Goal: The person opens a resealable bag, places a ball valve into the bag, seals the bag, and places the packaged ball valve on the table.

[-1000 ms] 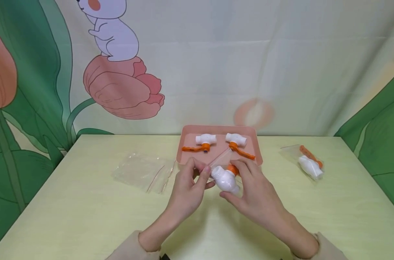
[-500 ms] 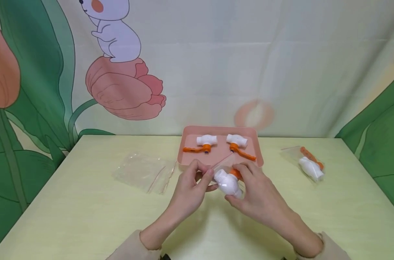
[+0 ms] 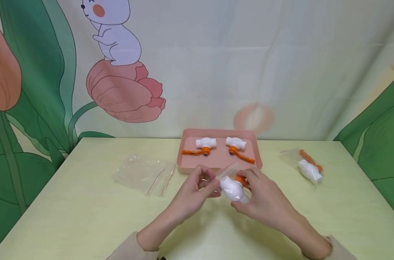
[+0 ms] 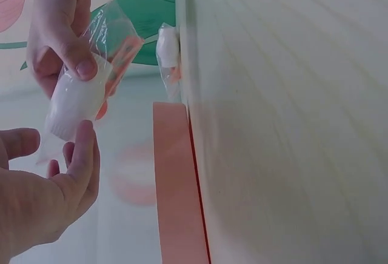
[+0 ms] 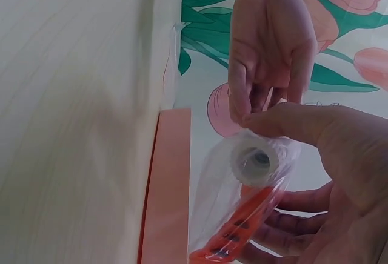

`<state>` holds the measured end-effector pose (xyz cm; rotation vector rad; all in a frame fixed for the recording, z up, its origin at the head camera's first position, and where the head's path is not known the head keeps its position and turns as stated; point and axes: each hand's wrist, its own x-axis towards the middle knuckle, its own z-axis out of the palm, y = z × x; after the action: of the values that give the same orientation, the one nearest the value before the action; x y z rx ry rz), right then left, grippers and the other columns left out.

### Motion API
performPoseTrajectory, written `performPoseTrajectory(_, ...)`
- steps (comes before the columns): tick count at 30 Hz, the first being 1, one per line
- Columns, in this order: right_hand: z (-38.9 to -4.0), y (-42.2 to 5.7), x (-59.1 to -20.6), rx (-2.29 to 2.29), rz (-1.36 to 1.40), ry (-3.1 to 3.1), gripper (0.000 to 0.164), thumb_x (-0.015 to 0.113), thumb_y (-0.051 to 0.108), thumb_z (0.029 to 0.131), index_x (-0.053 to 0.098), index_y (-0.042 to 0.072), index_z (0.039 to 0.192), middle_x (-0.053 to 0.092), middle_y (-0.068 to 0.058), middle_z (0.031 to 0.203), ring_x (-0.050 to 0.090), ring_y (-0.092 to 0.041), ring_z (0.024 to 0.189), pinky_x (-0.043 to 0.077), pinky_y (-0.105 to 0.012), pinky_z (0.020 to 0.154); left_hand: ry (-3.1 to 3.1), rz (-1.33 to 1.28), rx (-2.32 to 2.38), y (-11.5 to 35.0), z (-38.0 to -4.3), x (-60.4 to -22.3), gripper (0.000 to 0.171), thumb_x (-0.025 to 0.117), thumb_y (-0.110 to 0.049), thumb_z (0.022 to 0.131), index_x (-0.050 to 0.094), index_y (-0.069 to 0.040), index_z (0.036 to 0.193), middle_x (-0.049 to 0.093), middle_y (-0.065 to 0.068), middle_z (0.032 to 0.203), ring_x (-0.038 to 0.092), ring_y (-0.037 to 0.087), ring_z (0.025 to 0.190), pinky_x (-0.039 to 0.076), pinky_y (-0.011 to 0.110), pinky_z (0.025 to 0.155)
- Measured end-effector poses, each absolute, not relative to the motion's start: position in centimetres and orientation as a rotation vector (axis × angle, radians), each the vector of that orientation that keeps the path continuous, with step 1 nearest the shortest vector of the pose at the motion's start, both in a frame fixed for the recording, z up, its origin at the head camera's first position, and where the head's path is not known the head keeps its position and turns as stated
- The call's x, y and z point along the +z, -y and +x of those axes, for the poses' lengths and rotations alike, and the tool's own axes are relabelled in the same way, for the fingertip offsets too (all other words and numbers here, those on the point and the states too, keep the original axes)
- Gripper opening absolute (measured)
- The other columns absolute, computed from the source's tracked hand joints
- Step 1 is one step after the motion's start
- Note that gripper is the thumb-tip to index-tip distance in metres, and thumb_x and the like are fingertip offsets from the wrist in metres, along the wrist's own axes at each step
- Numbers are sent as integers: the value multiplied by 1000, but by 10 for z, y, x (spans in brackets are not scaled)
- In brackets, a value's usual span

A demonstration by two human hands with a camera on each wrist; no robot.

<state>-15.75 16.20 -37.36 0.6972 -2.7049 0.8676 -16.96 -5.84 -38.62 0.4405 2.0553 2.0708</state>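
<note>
Over the table (image 3: 86, 224), on the near side of the tray (image 3: 220, 153), the right hand (image 3: 268, 196) grasps a valve (image 3: 234, 190) through its clear bag (image 5: 212, 161), thumb on the white body and fingers round by the orange handle (image 5: 239, 224), a hold that probably takes most of the weight. That would spare the left hand (image 3: 194, 191) for the thin film: its thumb and fingers pinch the bag's end near the red strip (image 3: 226, 169), perhaps to steady it, though whether the mouth is open I cannot tell. Both hands work close together, which likely stops the bag from swinging

Inside the tray, two bare valves (image 3: 206, 142) lie side by side and apart, handles on the near side, one pointing left and the other right, seemingly so that neither fouls its neighbour. Flat bags (image 3: 136, 175) lie left of the tray, as if set out of the way, while another bagged valve (image 3: 310, 171) rests well apart on the right, perhaps there to suit the right hand's reach
</note>
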Motion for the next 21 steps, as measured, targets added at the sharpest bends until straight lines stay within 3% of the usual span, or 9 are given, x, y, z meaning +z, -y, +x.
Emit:
performPoseTrajectory(4,-158,-172,-373,863,640,2774,59,93,20,73,64,7,122,61,0,113,65,-15,93,57,-35,79,-2128,459,1970,61,-166,-387,23,64,-9,102,51,0,120,57,14,108,65,32,101,58,36,87)
performPoseTrajectory(8,-158,-183,-374,833,569,2833,58,91,23,74,65,7,123,62,-2,112,61,-14,88,55,-35,78,-2221,504,1866,66,-165,-386,25,65,-14,102,53,-4,121,59,10,111,62,24,102,56,37,88)
performPoseTrajectory(21,-165,-228,-382,765,425,2940,58,91,26,75,64,0,119,64,-9,111,63,-21,91,55,-42,80,-2311,597,1625,88,-162,-386,17,64,-20,103,59,-10,115,61,1,108,59,19,107,51,36,89)
